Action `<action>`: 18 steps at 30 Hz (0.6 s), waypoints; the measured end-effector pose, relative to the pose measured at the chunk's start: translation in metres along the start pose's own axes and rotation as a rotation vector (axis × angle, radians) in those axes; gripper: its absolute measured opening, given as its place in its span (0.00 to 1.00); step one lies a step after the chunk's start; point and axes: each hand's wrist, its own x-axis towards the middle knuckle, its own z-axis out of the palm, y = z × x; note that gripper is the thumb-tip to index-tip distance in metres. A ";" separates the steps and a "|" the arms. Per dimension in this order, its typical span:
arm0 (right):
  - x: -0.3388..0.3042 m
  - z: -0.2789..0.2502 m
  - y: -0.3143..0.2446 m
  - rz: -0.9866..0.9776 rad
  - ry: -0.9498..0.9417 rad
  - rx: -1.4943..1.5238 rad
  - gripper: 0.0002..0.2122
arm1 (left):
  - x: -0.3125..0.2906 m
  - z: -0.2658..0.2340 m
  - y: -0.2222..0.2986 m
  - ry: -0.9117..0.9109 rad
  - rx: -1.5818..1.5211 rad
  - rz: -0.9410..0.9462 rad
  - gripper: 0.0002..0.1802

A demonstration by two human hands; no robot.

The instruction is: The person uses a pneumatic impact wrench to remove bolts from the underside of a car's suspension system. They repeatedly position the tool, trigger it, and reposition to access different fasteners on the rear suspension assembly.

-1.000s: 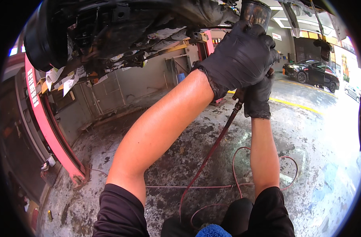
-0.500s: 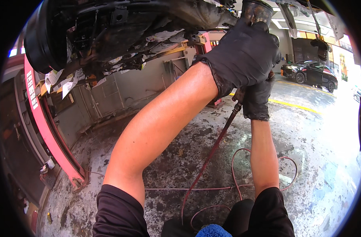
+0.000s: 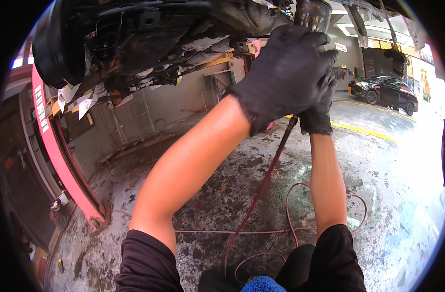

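Observation:
Both my hands, in black gloves, are raised together in front of me under the vehicle's dark underside (image 3: 149, 34). My right hand (image 3: 320, 116) is closed round the grip of an air spray gun, whose body is mostly hidden by the gloves. A dark, stained cup (image 3: 314, 15) stands upright on top of it. My left hand (image 3: 290, 73) crosses in front of the right and closes over the gun just below the cup, its fingers partly blurred. From the grip's lower end a red air hose (image 3: 261, 187) hangs to the floor.
A pink lift post (image 3: 62, 146) rises on the left. Sheets of paper (image 3: 86, 100) hang from the underside, beside a black round drum-like part (image 3: 54, 48). Hose loops (image 3: 288, 209) lie on the stained floor (image 3: 198, 204). A black car (image 3: 385, 92) is parked at the far right.
My left hand has shifted a little left and down, its fingers moving on the gun. The cup has moved slightly left, and my right hand has risen slightly.

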 end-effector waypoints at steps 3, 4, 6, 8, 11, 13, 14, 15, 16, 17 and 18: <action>0.045 0.007 0.011 -0.133 -0.411 0.047 0.16 | -0.034 -0.016 0.009 0.039 -0.034 -0.094 0.26; 0.062 0.010 0.021 -0.234 -0.246 -0.240 0.15 | -0.046 -0.023 0.014 0.028 -0.047 -0.122 0.26; 0.077 0.007 0.029 -0.373 0.010 -0.543 0.14 | -0.074 -0.042 0.027 -0.037 -0.065 -0.178 0.26; 0.088 0.006 0.029 -0.326 0.040 -0.571 0.16 | -0.104 -0.063 0.040 -0.156 -0.076 -0.247 0.27; 0.093 0.008 0.023 -0.237 0.123 -0.526 0.16 | -0.147 -0.087 0.046 -0.319 -0.045 -0.402 0.28; 0.095 0.010 0.017 -0.230 0.158 -0.545 0.15 | -0.178 -0.100 0.050 -0.386 0.004 -0.509 0.27; 0.095 0.010 0.013 -0.288 0.123 -0.656 0.14 | -0.193 -0.106 0.051 -0.409 0.020 -0.546 0.27; 0.096 0.010 0.012 -0.287 0.120 -0.646 0.14 | -0.209 -0.112 0.053 -0.435 0.038 -0.587 0.28; 0.097 0.010 0.011 -0.266 0.144 -0.644 0.14 | -0.224 -0.117 0.055 -0.458 0.056 -0.625 0.28; 0.097 0.011 0.012 -0.245 0.166 -0.642 0.14 | -0.238 -0.120 0.058 -0.464 0.050 -0.661 0.28; 0.097 0.012 0.014 -0.264 0.149 -0.590 0.13 | -0.253 -0.124 0.062 -0.466 0.044 -0.695 0.28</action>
